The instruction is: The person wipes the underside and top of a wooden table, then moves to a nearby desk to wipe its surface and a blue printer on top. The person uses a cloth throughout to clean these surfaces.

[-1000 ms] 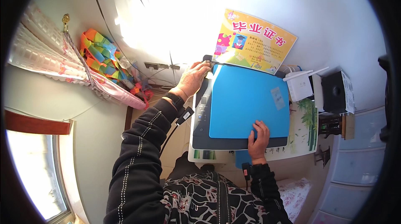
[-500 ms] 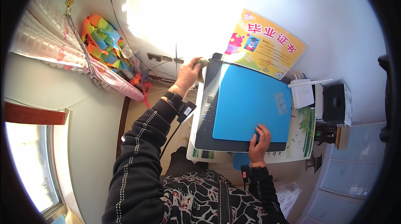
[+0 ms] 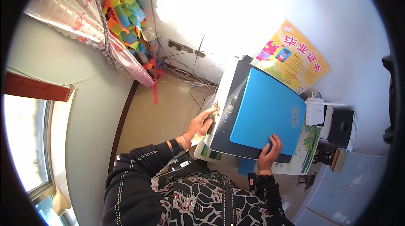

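Observation:
A printer [image 3: 222,132] with a dark grey frame, white sides and a flat blue lid [image 3: 265,108] stands on a table in front of me. My left hand [image 3: 197,128] presses a small crumpled brownish cloth [image 3: 216,108] against its white left side, fingers closed around it; much of the cloth is hidden under them. On the near right part of the blue lid rests my right hand [image 3: 271,153], fingers stretched out and thumb apart, holding nothing. Small buttons line the dark strip left of the lid.
A yellow certificate [image 3: 295,57] leans behind the printer. To the right are a white router [image 3: 314,114], a black box [image 3: 341,128] and a bamboo-patterned table cover [image 3: 311,141]. Loose cables and a power strip [image 3: 185,49] lie along the wall; a pink curtain [image 3: 126,57] hangs left.
My left hand has come nearer to me along the printer's left side, from its far corner, with the cloth. The right hand stays on the lid. The whole view has shifted and turned.

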Tool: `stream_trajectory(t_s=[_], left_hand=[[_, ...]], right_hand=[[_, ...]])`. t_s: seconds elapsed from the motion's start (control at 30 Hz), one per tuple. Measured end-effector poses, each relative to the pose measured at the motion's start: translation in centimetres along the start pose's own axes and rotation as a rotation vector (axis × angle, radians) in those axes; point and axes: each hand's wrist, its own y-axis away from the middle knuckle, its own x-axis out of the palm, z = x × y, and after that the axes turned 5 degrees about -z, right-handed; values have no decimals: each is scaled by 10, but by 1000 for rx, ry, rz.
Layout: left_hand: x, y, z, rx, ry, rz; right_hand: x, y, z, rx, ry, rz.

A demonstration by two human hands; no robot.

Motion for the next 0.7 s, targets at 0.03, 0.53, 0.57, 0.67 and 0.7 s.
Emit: stream_trajectory(t_s=[0.03, 0.53, 0.57, 0.67, 0.7], left_hand=[[0, 2, 3, 23, 34, -12], [29, -180, 45, -130, 116, -50], [31, -177, 50, -189, 159, -47], [27, -150, 67, -229, 166, -9], [24, -136, 72, -217, 135, 10]], right_hand=[[0, 0, 1, 0, 3, 4], [2, -1, -1, 4, 52, 22], [2, -1, -2, 17, 53, 21], [2, -1, -2, 28, 49, 20], [3, -1, -2, 26, 39, 12]])
